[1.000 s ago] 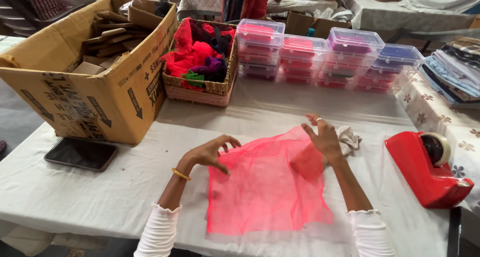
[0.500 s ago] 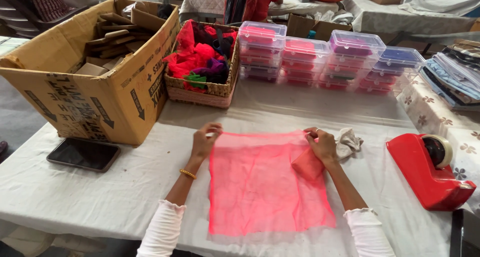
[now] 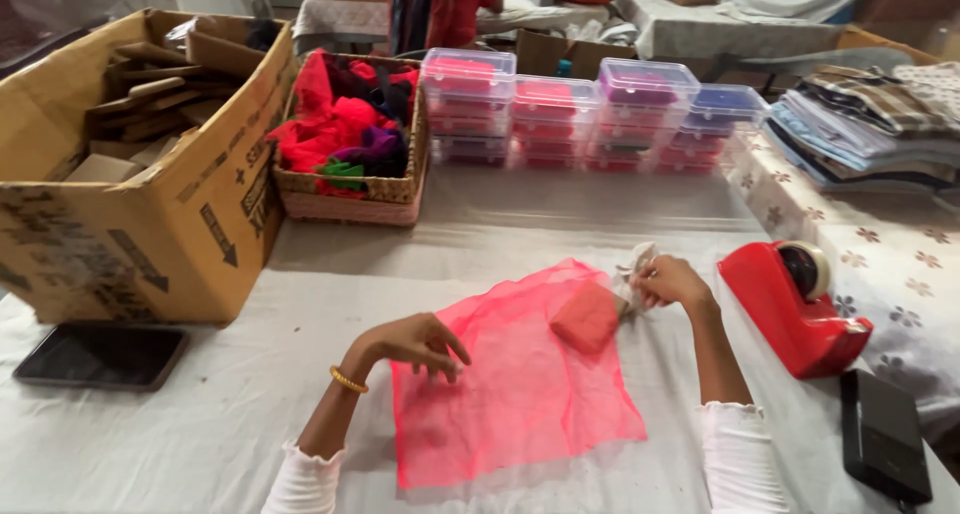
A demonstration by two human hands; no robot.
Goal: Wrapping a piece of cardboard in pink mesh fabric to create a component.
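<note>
Nearest the camera, two white-sleeved forearms reach out over the desk, which is covered with a pale cloth. Between them a square of sheer pink mesh fabric lies spread flat on the desk, its near edge close to the sleeves. The left hand, a gold bangle at its wrist, rests on the fabric's left edge with fingers loosely spread and curled downward, fingertips touching the mesh. A small reddish-pink block sits on the fabric near its far right corner. Just beyond it, the right hand is closed in a pinch on a crumpled bit of whitish material at that corner. To the right of this hand stands a red tape dispenser, with a dark phone lying nearer the camera beside it. At the far left edge another dark flat device lies before a large open cardboard box. Farther back sit a woven basket filled with red and purple fabric, then a row of stacked clear plastic boxes, and folded patterned textiles at the right.
</note>
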